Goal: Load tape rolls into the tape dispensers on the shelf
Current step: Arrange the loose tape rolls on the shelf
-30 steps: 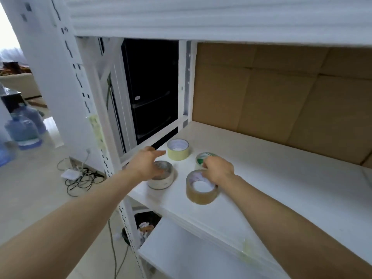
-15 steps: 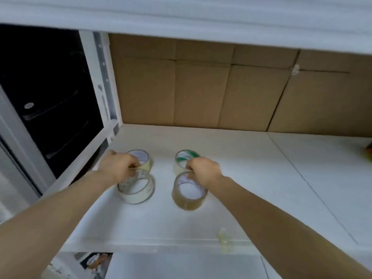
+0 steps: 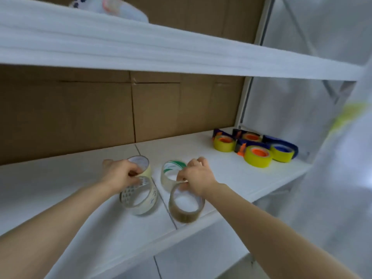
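Note:
Several tape rolls lie on the white shelf (image 3: 60,198). My left hand (image 3: 120,175) pinches the rim of a clear roll (image 3: 141,202), just in front of a pale yellow roll (image 3: 144,165). My right hand (image 3: 198,176) grips the rim of a brown roll (image 3: 186,208), beside a clear roll with a green-printed core (image 3: 171,172). At the far right of the shelf stand several dark blue tape dispensers (image 3: 281,144) holding yellow rolls (image 3: 257,157).
Brown cardboard (image 3: 80,117) lines the shelf's back. An upper shelf (image 3: 141,47) overhangs closely, with a white object (image 3: 112,7) on it. A white upright post (image 3: 245,103) stands at the right, and a lower shelf (image 3: 191,256) sits beneath.
The view has swung to the right, bringing the dispensers at the far end into sight. Both hands stay on the near rolls, fingers now closed on their rims.

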The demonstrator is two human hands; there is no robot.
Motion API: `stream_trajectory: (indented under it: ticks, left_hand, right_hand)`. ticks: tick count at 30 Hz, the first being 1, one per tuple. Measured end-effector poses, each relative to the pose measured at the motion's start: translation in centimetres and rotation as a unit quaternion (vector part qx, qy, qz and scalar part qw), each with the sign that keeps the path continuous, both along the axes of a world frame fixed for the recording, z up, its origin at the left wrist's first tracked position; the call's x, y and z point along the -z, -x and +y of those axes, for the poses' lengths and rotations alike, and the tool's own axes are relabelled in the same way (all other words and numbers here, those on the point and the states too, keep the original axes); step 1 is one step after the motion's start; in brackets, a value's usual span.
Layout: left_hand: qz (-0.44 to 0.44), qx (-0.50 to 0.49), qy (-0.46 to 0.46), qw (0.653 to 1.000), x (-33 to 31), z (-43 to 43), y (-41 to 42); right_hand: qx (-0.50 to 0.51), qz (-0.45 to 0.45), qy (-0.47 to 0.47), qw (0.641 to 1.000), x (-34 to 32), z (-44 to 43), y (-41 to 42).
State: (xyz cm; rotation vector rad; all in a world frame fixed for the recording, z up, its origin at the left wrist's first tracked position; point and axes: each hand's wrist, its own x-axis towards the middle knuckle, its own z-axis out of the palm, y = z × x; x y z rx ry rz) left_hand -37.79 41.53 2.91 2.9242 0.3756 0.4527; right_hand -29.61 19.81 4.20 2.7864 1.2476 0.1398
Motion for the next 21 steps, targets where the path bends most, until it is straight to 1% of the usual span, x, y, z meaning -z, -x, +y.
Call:
stream_trajectory:
  ticks: [2, 4, 9, 14, 18, 20, 21]
  left_hand:
    - [0.006, 0.032, 0.012, 0.999, 0.4, -4.3, -3.7]
    - [0.016, 0.052, 0.001, 0.999, 0.5, -8.2, -6.7]
    - [0.039, 0.069, -0.040, 0.996, 1.0, -13.9, -12.8]
    - [0.051, 0.054, -0.083, 0.994, 1.9, -15.1, -18.4]
    - [0.058, 0.039, -0.041, 0.997, 3.1, -14.6, -22.7]
    - [0.076, 0.033, -0.038, 0.996, 3.4, -14.7, -24.7]
    - [0.085, 0.034, -0.050, 0.995, 3.5, -14.9, -25.6]
  right_hand:
    - [0.014, 0.003, 0.008, 1.000, 0.0, -5.0, -2.9]
    - [0.029, 0.014, 0.015, 0.999, 0.2, -9.1, -5.8]
    - [0.045, 0.030, 0.032, 0.998, 0.9, -14.7, -12.0]
    - [0.030, 0.022, 0.041, 0.998, 1.9, -15.3, -18.7]
    - [0.009, -0.001, 0.062, 0.998, 1.6, -14.5, -23.6]
    - [-0.003, 0.012, 0.077, 0.997, 1.6, -14.1, -25.9]
    - [-0.012, 0.013, 0.082, 0.996, 1.7, -14.0, -26.9]
